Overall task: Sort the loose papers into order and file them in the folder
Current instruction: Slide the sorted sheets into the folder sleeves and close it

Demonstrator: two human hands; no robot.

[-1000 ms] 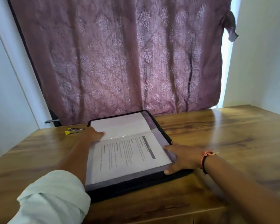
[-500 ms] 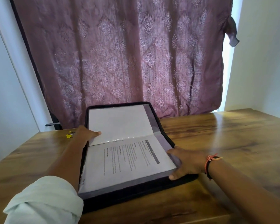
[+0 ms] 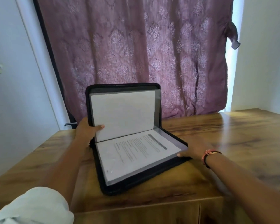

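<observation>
A black zip folder [image 3: 102, 180] lies on the wooden table [image 3: 233, 143] with its far half raised nearly upright. My left hand [image 3: 86, 131] grips the left edge of that raised half, thumb on the blank white sheet [image 3: 123, 113] inside it. The near half lies flat and shows a printed page [image 3: 136, 152] in a clear sleeve. My right hand [image 3: 194, 149] rests with straight fingers on the right edge of the flat half, pressing it down. A band circles that wrist.
A patterned mauve curtain [image 3: 136, 46] hangs just behind the table. White walls stand to the left and right. The table's front edge [image 3: 152, 206] runs below the folder, and bare wood stretches to the right.
My left hand has lifted the folder's far half from flat on the table to nearly upright. The right hand stays on the near half's right edge. The yellow clip at the left is now hidden.
</observation>
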